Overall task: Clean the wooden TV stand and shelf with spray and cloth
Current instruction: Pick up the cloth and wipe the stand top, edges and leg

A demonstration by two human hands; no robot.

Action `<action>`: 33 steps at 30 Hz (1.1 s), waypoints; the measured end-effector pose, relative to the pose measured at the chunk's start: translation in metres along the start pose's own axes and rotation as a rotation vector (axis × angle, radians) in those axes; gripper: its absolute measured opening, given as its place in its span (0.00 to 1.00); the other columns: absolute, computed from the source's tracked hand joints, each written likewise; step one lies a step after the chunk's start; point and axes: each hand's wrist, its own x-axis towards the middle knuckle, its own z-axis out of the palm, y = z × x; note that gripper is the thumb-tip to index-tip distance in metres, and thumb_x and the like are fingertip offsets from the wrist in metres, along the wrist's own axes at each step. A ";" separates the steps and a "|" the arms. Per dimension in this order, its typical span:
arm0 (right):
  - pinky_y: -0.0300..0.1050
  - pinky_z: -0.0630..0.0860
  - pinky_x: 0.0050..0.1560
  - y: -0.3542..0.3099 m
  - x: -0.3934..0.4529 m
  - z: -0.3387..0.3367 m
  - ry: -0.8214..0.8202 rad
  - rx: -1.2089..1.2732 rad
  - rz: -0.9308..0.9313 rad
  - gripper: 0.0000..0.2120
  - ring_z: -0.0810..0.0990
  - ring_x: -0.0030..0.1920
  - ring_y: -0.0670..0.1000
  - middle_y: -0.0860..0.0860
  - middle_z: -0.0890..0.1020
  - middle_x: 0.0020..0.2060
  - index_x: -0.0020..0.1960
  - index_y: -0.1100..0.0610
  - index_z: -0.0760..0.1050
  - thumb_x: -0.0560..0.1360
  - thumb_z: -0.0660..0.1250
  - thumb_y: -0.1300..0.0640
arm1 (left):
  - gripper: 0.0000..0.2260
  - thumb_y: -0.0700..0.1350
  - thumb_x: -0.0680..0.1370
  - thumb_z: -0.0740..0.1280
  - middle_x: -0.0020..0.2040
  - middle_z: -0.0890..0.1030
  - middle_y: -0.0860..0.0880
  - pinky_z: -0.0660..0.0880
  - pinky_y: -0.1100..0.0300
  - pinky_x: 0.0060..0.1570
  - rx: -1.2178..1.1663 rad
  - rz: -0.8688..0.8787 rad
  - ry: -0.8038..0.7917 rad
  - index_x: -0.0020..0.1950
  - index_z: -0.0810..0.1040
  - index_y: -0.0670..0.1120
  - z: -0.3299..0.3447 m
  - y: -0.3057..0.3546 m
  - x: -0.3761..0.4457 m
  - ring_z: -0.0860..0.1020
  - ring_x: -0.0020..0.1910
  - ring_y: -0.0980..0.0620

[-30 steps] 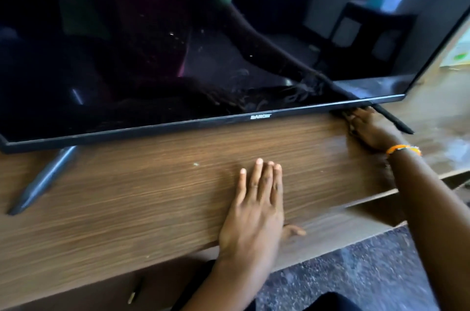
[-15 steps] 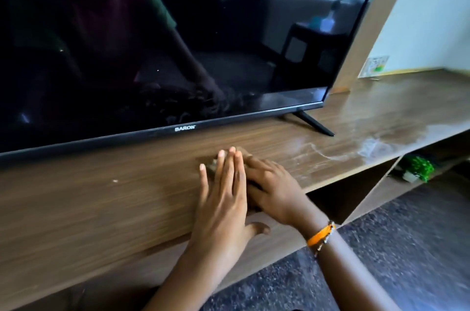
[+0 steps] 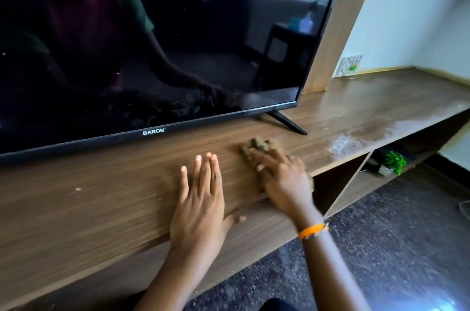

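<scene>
The wooden TV stand (image 3: 106, 198) runs across the view under a black television (image 3: 157, 38). My left hand (image 3: 201, 196) lies flat on the stand's top near its front edge, fingers straight, thumb over the edge. Just to its right, my right hand (image 3: 282, 178), blurred and with an orange band at the wrist, presses a crumpled brownish cloth (image 3: 256, 149) onto the wood. Only the cloth's far part shows past the fingers. A wet, smeared patch (image 3: 356, 137) shines on the top further right. No spray bottle is in view.
The television's right foot (image 3: 287, 122) stands on the top just beyond the cloth. An open shelf compartment below right holds a small green plant (image 3: 393, 163). A wooden upright (image 3: 338, 30) rises behind the television, a wall socket (image 3: 351, 65) to its right. Dark speckled floor (image 3: 381, 247) lies in front.
My right hand swept the cloth from under the television's right corner leftward to my left hand, then back to the right. The left hand stayed flat; the view shifted right.
</scene>
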 end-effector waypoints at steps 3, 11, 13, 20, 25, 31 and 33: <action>0.46 0.65 0.62 -0.039 -0.036 0.006 0.036 0.118 -0.229 0.19 0.72 0.64 0.51 0.45 0.76 0.64 0.63 0.44 0.75 0.73 0.60 0.52 | 0.44 0.50 0.78 0.60 0.75 0.32 0.40 0.32 0.48 0.70 -0.036 -0.002 0.019 0.66 0.23 0.38 0.001 0.008 0.002 0.33 0.74 0.43; 0.44 0.61 0.67 0.066 0.007 -0.014 0.015 0.114 -0.050 0.17 0.69 0.67 0.53 0.47 0.70 0.70 0.66 0.40 0.70 0.78 0.59 0.52 | 0.57 0.60 0.68 0.71 0.76 0.35 0.45 0.33 0.48 0.69 -0.057 0.128 0.009 0.72 0.29 0.41 0.009 0.037 0.040 0.35 0.75 0.46; 0.46 0.60 0.70 0.099 0.026 -0.023 0.007 0.084 0.104 0.18 0.67 0.69 0.53 0.48 0.69 0.70 0.67 0.40 0.69 0.79 0.57 0.52 | 0.57 0.63 0.67 0.70 0.76 0.36 0.45 0.33 0.47 0.69 -0.010 0.106 -0.045 0.73 0.30 0.42 0.014 0.032 0.042 0.35 0.75 0.46; 0.51 0.62 0.67 0.061 0.014 -0.017 0.050 -0.042 0.199 0.20 0.67 0.67 0.57 0.50 0.68 0.70 0.68 0.41 0.68 0.76 0.58 0.52 | 0.53 0.49 0.71 0.71 0.77 0.39 0.45 0.35 0.49 0.71 0.025 0.148 -0.045 0.71 0.28 0.41 0.017 0.031 0.037 0.37 0.75 0.45; 0.47 0.68 0.62 -0.015 -0.038 0.001 0.139 0.071 -0.108 0.17 0.75 0.63 0.54 0.48 0.79 0.61 0.58 0.46 0.78 0.71 0.63 0.55 | 0.41 0.40 0.75 0.59 0.75 0.31 0.43 0.32 0.50 0.70 -0.003 0.157 -0.067 0.66 0.23 0.41 0.016 0.032 0.032 0.29 0.70 0.45; 0.45 0.63 0.68 0.011 -0.028 -0.004 0.017 0.049 -0.269 0.18 0.64 0.72 0.47 0.44 0.68 0.71 0.67 0.43 0.70 0.77 0.57 0.49 | 0.40 0.34 0.75 0.57 0.75 0.32 0.44 0.35 0.50 0.73 -0.039 0.152 -0.037 0.71 0.28 0.42 0.012 0.033 0.031 0.32 0.73 0.42; 0.45 0.64 0.68 0.025 -0.028 -0.005 0.002 0.034 -0.246 0.19 0.66 0.71 0.48 0.44 0.67 0.72 0.68 0.41 0.68 0.78 0.59 0.49 | 0.42 0.31 0.71 0.57 0.75 0.32 0.44 0.34 0.49 0.72 -0.033 0.162 -0.054 0.73 0.29 0.42 0.009 0.034 0.030 0.32 0.73 0.42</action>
